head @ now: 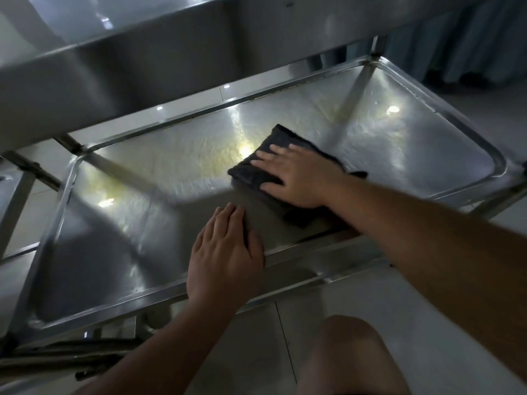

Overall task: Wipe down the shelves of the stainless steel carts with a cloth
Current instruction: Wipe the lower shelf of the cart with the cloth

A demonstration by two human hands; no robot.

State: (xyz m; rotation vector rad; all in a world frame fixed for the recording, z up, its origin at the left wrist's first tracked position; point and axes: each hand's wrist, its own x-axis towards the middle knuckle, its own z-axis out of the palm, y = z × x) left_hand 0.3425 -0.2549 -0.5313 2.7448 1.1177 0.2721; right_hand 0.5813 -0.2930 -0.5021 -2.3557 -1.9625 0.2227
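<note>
A folded dark grey cloth (256, 172) lies flat on the lower stainless steel shelf (159, 172) of a cart, right of the shelf's middle. My right hand (299, 178) presses down on the cloth with fingers spread flat. My left hand (225, 252) rests palm down on the shelf's near rim, fingers together and reaching onto the steel, holding nothing. The shelf is shiny, with raised edges and reflected ceiling lights. Part of the cloth is hidden under my right palm.
The cart's upper shelf (114, 67) hangs overhead across the top left. Cart legs stand at the far right corner (377, 49) and far left corner (70, 143). A second cart's frame (17, 195) shows at the left. My bare knee (350, 357) is over the tiled floor below.
</note>
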